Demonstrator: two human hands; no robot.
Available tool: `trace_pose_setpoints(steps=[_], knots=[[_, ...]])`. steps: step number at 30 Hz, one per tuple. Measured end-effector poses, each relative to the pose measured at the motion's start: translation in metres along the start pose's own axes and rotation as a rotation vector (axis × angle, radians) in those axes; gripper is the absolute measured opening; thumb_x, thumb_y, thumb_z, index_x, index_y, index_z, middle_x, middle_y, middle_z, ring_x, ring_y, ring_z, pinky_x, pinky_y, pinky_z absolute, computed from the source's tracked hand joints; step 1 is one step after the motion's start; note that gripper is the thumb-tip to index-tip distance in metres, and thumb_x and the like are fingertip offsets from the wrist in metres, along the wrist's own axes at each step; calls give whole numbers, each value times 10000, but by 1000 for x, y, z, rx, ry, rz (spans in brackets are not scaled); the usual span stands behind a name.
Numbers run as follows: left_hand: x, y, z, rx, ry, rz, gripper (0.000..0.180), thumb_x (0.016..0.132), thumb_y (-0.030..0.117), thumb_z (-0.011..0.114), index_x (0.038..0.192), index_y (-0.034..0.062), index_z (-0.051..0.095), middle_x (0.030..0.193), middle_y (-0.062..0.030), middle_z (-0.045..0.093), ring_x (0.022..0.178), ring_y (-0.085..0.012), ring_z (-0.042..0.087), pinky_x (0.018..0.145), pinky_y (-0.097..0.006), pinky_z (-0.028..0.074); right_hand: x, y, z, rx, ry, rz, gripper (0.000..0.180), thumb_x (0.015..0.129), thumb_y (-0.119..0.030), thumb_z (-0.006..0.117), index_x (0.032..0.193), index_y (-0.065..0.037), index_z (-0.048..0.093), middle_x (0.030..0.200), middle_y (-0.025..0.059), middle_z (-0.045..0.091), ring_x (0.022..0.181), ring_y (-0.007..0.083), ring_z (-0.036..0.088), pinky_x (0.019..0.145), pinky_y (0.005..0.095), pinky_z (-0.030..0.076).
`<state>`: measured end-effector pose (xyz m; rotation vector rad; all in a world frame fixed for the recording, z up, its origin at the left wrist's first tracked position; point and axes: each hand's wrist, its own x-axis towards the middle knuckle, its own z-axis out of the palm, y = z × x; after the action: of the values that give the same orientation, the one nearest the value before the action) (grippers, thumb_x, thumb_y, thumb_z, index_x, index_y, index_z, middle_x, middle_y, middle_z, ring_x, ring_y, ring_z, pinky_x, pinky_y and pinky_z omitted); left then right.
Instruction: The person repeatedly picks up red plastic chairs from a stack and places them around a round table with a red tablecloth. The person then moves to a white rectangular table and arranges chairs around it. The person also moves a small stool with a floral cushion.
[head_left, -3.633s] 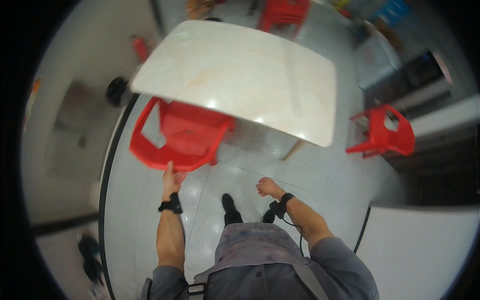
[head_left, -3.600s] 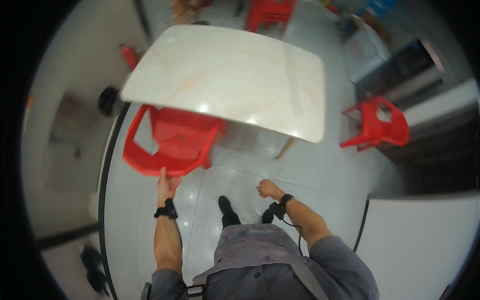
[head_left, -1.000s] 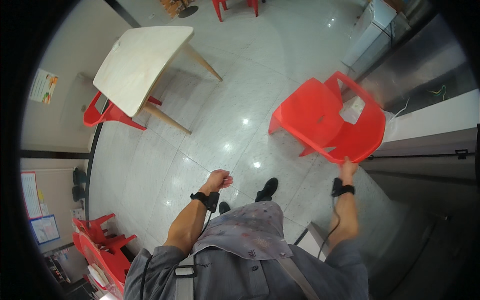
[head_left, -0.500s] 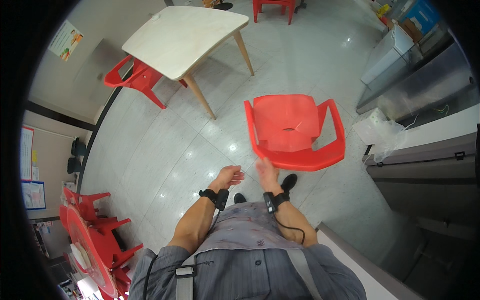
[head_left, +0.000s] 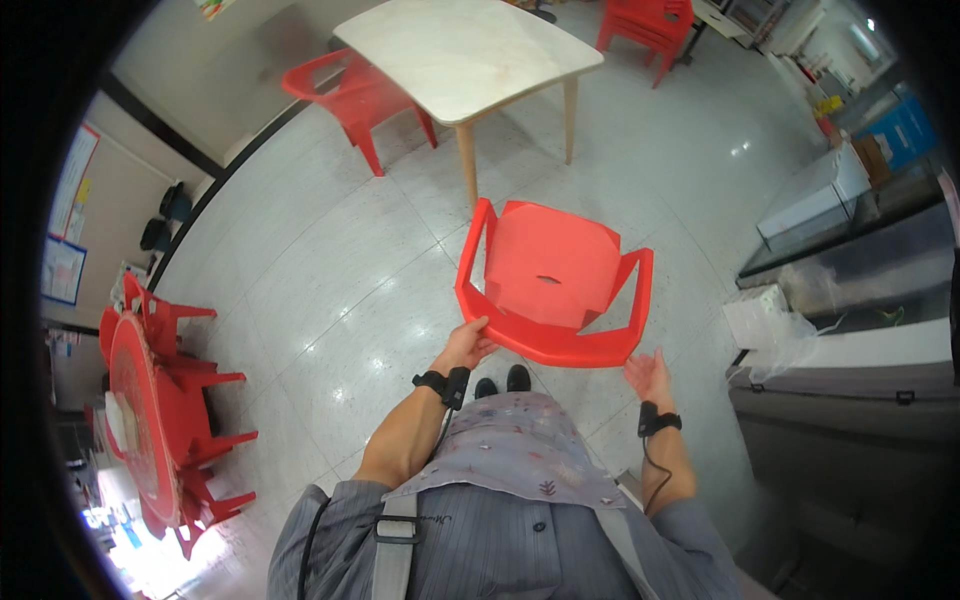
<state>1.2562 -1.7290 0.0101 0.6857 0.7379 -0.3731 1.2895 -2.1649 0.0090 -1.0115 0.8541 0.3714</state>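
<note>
This looks like the dining area of a small eatery or canteen. At the top of the frame stands a pale-topped table [head_left: 470, 50] on wooden legs, a red side chair [head_left: 365, 95] pushed up to it; a stack of red chairs [head_left: 648, 30] waits at the upper right. At the left edge, a round red table [head_left: 152, 400] has more plastic seats [head_left: 195, 390] around it. Shiny pale floor tiles [head_left: 330, 300], framed notices [head_left: 66, 270] on the left wall, and a white box-shaped unit [head_left: 815, 190] near a blue box [head_left: 905, 130] at the right suggest business premises, as does the patterned apron [head_left: 510, 445] at lower centre.
</note>
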Motion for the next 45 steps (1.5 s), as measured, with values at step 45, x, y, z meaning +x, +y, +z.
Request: trace_pose_setpoints(steps=[45], knots=[[-86,146,-152,411,683,499,297,858,83,605,1122,-38,546,998,-157,657,797,-267,680,637,-377,583,-23,198,341,-888,-637,281,301,905,-322,607,999,-39,567,735,85,634,602,168,632,494,282,480]])
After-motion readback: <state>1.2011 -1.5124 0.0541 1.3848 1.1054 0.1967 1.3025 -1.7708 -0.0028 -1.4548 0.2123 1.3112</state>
